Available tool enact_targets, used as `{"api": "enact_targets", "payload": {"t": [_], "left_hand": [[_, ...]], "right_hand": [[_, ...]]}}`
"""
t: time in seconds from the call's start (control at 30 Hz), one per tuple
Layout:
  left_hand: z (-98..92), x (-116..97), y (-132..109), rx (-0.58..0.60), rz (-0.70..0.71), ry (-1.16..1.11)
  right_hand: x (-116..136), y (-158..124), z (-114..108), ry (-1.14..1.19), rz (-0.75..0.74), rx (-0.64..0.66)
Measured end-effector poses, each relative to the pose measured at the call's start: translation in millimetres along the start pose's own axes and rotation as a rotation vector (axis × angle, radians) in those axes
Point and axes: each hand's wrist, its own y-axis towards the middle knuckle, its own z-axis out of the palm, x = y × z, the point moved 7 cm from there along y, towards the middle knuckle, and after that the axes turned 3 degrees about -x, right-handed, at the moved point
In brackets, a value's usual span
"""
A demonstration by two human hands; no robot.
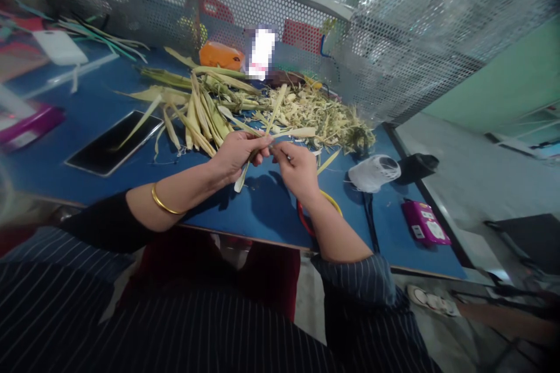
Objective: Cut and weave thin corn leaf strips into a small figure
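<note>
My left hand (238, 154) is closed in a pinch on pale corn husk strips (277, 109) that cross between my hands above the blue table. One end of a strip hangs below my left fingers. My right hand (300, 169) is closed at the same crossing, its fingertips almost touching the left ones; the exact piece it grips is partly hidden by the fingers. Just behind my left hand lies a heap of long corn husks (196, 119). To its right spreads a pile of shredded husk scraps (328, 119).
A dark phone (116, 143) lies left, a husk strip across it. Right are a white thread spool (374, 173), a black spool (417, 169) and a purple packet (425, 222). Red and yellow loops (331, 201) show under my right wrist. A perforated metal screen (280, 6) stands behind.
</note>
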Motion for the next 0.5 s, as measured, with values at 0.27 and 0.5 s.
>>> {"api": "enact_targets", "payload": {"t": [0.27, 0.5], "left_hand": [[-5.7, 5.6, 1.4, 0.02, -0.095, -0.02], [-3.7, 6.1, -3.1, 0.086, -0.164, 0.054]], "right_hand": [[-25.0, -0.8, 15.7, 0.211, 0.197, 0.079], [-42.2, -0.4, 5.5, 0.743, 0.432, -0.162]]}}
